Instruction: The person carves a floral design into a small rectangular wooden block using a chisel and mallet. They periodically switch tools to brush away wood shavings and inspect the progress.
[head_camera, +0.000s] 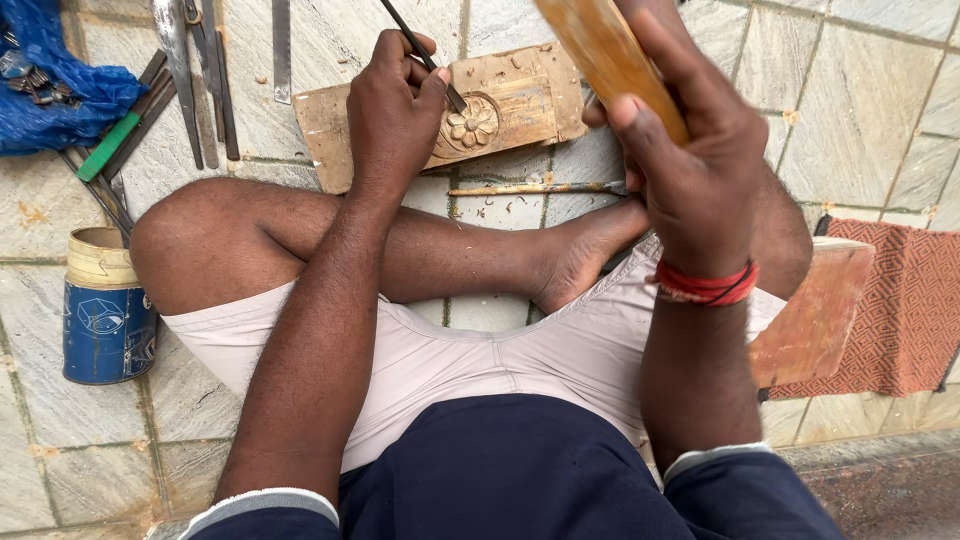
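Left hand: the left hand (392, 105) is clamped around a thin dark chisel (422, 52), fingers curled tight, resting on the wooden block at the far middle of the scene.
Chisel: it slants down from the far edge, its tip set on the carving just left of the flower.
Right hand: the right hand (690, 150) is closed around a wooden mallet (612, 58), raised above the right end of the block; the mallet is blurred.
Wrist: red bands (706, 284) circle the right wrist.
Wooden block: the wooden block (500, 105) lies flat on the stone floor (880, 90), far from the body, just beyond the crossed legs; its left end pokes out past the left hand.
Carving: a round flower carving (472, 125) sits in the middle of the block, touching the chisel tip.
Spare tool: another chisel (535, 187) lies on the floor between the block and the bare foot (580, 255).
Far left: a row of metal tools (200, 70) lies beside a blue cloth (60, 80).
Near left: a blue tin (105, 310) stands upright on the floor, beside the knee.
Right: a red woven mat (900, 300) lies under a slab of wood (815, 310).
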